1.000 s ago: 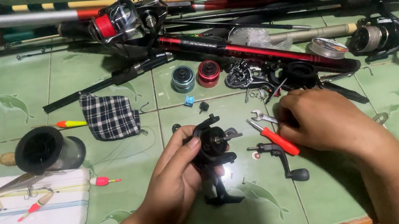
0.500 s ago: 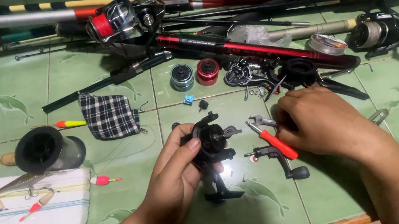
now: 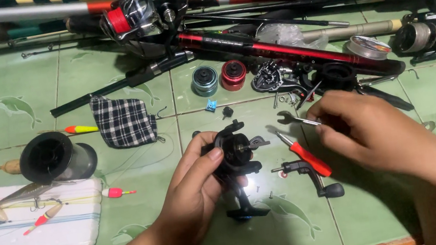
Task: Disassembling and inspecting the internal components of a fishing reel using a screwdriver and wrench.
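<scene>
Left forearm enters frame from 7 o'clock, angled toward centre. Left hand (image 3: 194, 189) palm-down, fingers curled, thumb pressed across at 2 o'clock side, grip closed. Right forearm enters from 5 o'clock, angled toward 11 o'clock. Right hand (image 3: 372, 131) knuckles up, fingers bent downward, tips pinched together at 10 o'clock edge. Hands apart, both bare.

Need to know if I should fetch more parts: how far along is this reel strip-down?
Done: the crank handle lies detached on the tile, and two spools sit apart near the rods. In hand: the left hand grips the black reel body, while the right hand rests by the small wrench and red-handled pliers. Left: the body looks unopened.
</scene>
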